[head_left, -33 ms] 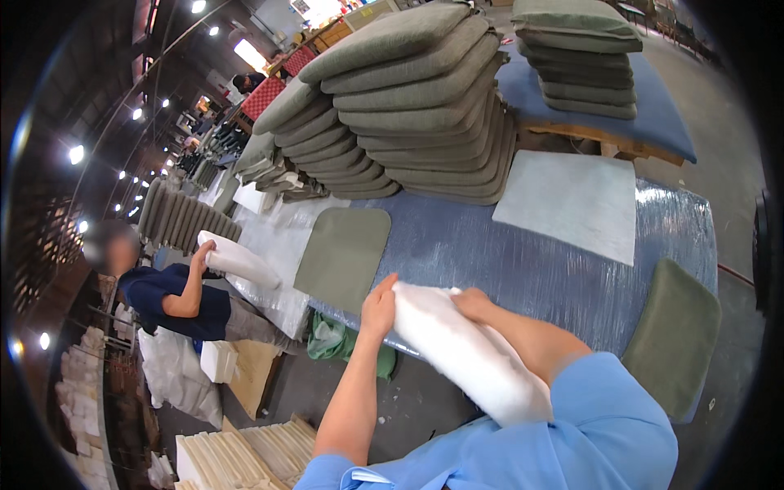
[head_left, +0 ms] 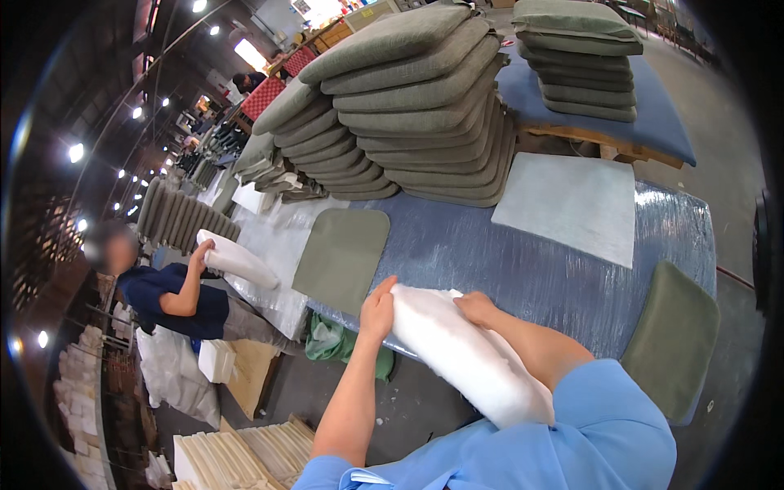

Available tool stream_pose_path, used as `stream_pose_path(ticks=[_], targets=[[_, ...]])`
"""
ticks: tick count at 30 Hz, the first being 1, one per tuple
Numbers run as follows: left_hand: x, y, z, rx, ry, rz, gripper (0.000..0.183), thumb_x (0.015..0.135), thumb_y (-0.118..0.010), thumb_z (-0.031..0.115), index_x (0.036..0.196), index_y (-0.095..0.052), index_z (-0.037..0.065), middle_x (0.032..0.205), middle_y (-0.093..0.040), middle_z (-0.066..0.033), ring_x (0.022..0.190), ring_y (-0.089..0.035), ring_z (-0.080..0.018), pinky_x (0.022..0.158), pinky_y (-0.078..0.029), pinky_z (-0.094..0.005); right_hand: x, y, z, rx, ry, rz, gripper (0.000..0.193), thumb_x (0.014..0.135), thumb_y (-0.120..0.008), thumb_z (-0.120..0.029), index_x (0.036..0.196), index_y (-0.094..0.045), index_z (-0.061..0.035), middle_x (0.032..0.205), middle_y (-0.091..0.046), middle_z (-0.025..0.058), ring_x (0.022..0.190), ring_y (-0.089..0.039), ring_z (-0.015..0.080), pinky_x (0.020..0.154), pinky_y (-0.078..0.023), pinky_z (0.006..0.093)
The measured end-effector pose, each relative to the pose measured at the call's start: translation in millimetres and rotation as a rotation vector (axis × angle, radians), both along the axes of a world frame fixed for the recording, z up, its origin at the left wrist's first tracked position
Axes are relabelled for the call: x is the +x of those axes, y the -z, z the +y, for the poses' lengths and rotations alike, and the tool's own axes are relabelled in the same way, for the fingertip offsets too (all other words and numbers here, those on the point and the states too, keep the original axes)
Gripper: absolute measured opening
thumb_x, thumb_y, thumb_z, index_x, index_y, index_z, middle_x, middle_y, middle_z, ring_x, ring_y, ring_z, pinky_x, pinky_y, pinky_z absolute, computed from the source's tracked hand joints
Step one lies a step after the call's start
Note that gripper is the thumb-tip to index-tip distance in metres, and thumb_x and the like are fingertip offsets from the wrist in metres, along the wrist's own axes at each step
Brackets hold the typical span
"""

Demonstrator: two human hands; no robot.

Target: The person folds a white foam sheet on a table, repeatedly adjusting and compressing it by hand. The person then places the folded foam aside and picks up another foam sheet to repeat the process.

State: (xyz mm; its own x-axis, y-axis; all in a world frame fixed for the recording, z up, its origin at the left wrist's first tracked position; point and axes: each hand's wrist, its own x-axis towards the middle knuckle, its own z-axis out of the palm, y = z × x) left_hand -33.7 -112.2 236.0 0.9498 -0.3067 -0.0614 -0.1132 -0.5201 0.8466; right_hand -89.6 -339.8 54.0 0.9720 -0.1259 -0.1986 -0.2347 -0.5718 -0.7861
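Observation:
My left hand [head_left: 378, 312] grips the far left corner of a soft white cushion pad [head_left: 461, 355]. My right hand [head_left: 476, 309] is closed on the same pad's far right edge. The pad is held bent, its near end against my blue shirt front, in front of the table's near edge. Beyond my left hand, a flat green cushion cover [head_left: 343, 257] lies on the table. Another green cushion piece [head_left: 674, 339] rests at the table's right end. The fingertips under the pad are partly hidden.
The blue table [head_left: 457, 253] has a plastic-wrapped top. Tall stacks of green cushions [head_left: 425, 106] stand at its back, beside a white sheet [head_left: 572, 204]. At left, a co-worker [head_left: 184, 298] holds another white pad [head_left: 237, 260]. Foam slabs [head_left: 237, 457] are piled at lower left.

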Motion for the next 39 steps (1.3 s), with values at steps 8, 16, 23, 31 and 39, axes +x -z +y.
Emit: stream_pose_path(ticks=[8, 16, 23, 31, 39], targets=[[-6.5, -6.8, 23.8, 0.037, -0.04, 0.038, 0.051, 0.098, -0.041, 0.014, 0.14, -0.065, -0.003, 0.147, -0.062, -0.0219, 0.143, -0.054, -0.0301, 0.121, -0.037, -0.0356, 54.4, -132.0, 57.4, 0.422, -0.373, -0.098, 0.049, 0.107, -0.05, -0.046, 0.12, -0.075, -0.005, 0.103, -0.077, 0.0181, 0.09, -0.071, 0.0345, 0.083, -0.053, 0.0453], [-6.7, -6.0, 25.8, 0.116, -0.045, 0.052, 0.052, 0.101, -0.041, 0.017, 0.144, -0.062, -0.003, 0.147, -0.063, -0.0213, 0.141, -0.055, -0.0297, 0.119, -0.038, -0.0356, 49.2, -134.8, 76.5, 0.415, -0.4, -0.109, 0.046, 0.108, -0.05, -0.042, 0.12, -0.074, -0.0048, 0.115, -0.075, 0.0213, 0.108, -0.071, 0.0368, 0.094, -0.053, 0.0448], [-0.7, -12.2, -11.6, 0.049, 0.051, 0.06, 0.051, 0.1, -0.041, 0.015, 0.142, -0.063, -0.003, 0.148, -0.062, -0.0208, 0.143, -0.054, -0.0306, 0.122, -0.036, -0.0366, 19.8, -28.7, 13.9, 0.209, -0.021, -0.126, 0.045, 0.106, -0.054, -0.035, 0.117, -0.075, 0.0032, 0.113, -0.075, 0.0219, 0.091, -0.07, 0.0336, 0.085, -0.052, 0.046], [-1.6, -5.5, 20.5, 0.104, -0.015, 0.044, 0.052, 0.1, -0.039, 0.013, 0.142, -0.063, -0.004, 0.145, -0.064, -0.0201, 0.136, -0.058, -0.0269, 0.117, -0.04, -0.0342, 44.5, -126.0, 47.7, 0.448, -0.327, -0.116, 0.033, 0.104, -0.057, -0.031, 0.108, -0.072, -0.0016, 0.1, -0.074, 0.0178, 0.091, -0.07, 0.0294, 0.081, -0.053, 0.0447], [-2.0, -1.5, 18.9, 0.055, 0.007, 0.01, 0.051, 0.1, -0.039, 0.013, 0.142, -0.063, -0.006, 0.145, -0.064, -0.0201, 0.135, -0.058, -0.0275, 0.116, -0.041, -0.0347, 53.5, -107.9, 68.0, 0.485, -0.136, -0.104, 0.031, 0.107, -0.055, -0.035, 0.112, -0.068, -0.0065, 0.1, -0.074, 0.017, 0.092, -0.07, 0.0337, 0.082, -0.053, 0.0452]])
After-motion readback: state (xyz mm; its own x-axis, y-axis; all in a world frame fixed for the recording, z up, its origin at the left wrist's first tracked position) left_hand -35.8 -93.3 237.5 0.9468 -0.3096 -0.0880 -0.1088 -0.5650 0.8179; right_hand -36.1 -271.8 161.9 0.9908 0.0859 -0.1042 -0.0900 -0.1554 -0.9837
